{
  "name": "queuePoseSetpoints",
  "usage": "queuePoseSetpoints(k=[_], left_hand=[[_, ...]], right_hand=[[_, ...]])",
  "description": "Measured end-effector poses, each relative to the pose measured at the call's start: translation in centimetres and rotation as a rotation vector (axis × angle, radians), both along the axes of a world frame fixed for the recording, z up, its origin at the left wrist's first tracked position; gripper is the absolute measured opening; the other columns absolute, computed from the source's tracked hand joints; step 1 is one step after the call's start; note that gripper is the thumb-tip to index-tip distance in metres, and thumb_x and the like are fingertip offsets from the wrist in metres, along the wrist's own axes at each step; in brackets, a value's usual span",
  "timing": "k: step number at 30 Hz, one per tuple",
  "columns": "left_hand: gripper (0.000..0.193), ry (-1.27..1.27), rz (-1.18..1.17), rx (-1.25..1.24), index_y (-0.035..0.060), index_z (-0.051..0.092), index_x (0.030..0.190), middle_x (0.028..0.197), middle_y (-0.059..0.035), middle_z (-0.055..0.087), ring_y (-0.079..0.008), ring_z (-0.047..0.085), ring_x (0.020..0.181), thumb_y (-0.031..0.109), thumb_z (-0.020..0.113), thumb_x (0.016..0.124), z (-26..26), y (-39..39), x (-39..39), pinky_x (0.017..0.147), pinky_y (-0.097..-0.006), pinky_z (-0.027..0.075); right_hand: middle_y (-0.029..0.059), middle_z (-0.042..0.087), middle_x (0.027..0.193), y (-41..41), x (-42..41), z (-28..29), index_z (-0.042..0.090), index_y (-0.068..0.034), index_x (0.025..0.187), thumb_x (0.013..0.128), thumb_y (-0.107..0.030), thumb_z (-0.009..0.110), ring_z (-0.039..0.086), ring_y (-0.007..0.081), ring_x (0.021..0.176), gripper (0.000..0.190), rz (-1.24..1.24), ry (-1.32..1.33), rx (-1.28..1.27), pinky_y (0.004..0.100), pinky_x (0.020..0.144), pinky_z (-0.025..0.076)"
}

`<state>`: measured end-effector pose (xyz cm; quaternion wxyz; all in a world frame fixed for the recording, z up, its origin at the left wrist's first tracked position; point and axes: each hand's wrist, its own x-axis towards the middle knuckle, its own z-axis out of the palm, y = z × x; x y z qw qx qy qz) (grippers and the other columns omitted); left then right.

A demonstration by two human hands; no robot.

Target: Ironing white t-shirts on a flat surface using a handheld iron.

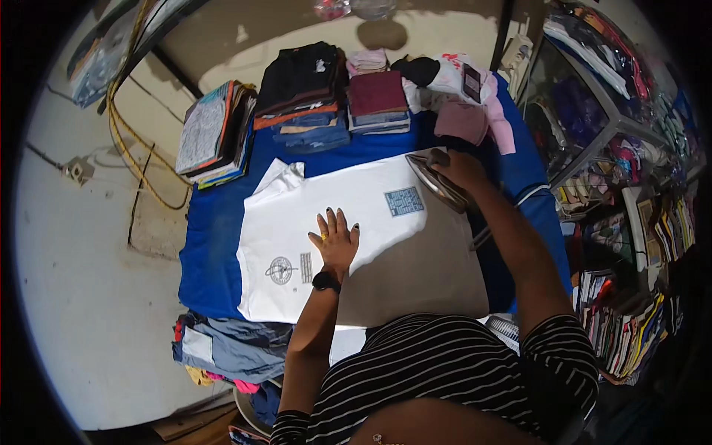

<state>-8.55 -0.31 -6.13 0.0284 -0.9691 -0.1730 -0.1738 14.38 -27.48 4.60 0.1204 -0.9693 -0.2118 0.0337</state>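
A white T-shirt (pixel 334 194) with printed patches lies spread over a blue cloth (pixel 208 233) on the table. My left hand (pixel 335 240) rests flat on the shirt with its fingers apart, between the round print (pixel 280 271) and the blue-grey printed block (pixel 404 201). A clothes iron (pixel 436 181) is in the grip of my right hand (pixel 461 169), at the shirt's far right edge. The iron's sole meets the fabric or sits just over it; I cannot tell which. Shade covers the near right part of the shirt.
Folded clothes stand in stacks along the far side: a mixed stack (pixel 208 130), a black-topped stack (pixel 300 78) and a maroon-topped stack (pixel 378 94). Loose garments (pixel 461 119) lie at the far right. A pale cord (pixel 531 193) runs off rightward. Crumpled clothes (pixel 239 345) hang below the near left edge.
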Motion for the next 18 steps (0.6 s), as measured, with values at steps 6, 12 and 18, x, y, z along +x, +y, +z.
queuePoseSetpoints(k=[6, 12, 18], left_hand=[[0.060, 0.013, -0.008, 0.012, 0.0125, 0.037, 0.141, 0.145, -0.0139, 0.038, -0.0397, 0.030, 0.135, 0.047, 0.040, 0.091, -0.3, 2.0, 5.7, 0.093, -0.0680, 0.025], [0.058, 0.039, 0.087, 0.019, 0.0142, 0.035, 0.142, 0.146, -0.0120, 0.036, -0.0381, 0.030, 0.135, 0.045, 0.037, 0.093, -0.9, 7.9, 7.1, 0.095, -0.0677, 0.023], [0.050, -0.055, -0.008, 0.033, 0.0136, 0.041, 0.138, 0.140, -0.0089, 0.044, -0.0315, 0.037, 0.131, 0.035, 0.040, 0.094, 0.0, 9.4, 8.9, 0.095, -0.0569, 0.026]], right_hand=[[0.0142, 0.067, 0.092, 2.9, 0.6, 1.6, 0.063, -0.005, 0.101, 0.080, -0.055, 0.056, 0.063, 0.0335, 0.080, 0.055, 0.438, 0.079, -0.059, 0.0418, 0.072, 0.047], [0.0127, 0.068, 0.093, 7.5, 0.8, 0.9, 0.063, -0.007, 0.103, 0.081, -0.051, 0.058, 0.063, 0.0324, 0.079, 0.050, 0.483, 0.083, 0.039, 0.0398, 0.071, 0.048], [0.0131, 0.068, 0.091, 13.8, 1.1, 1.9, 0.063, -0.006, 0.101, 0.082, -0.047, 0.059, 0.063, 0.0323, 0.074, 0.045, 0.537, 0.071, -0.049, 0.0395, 0.069, 0.048]])
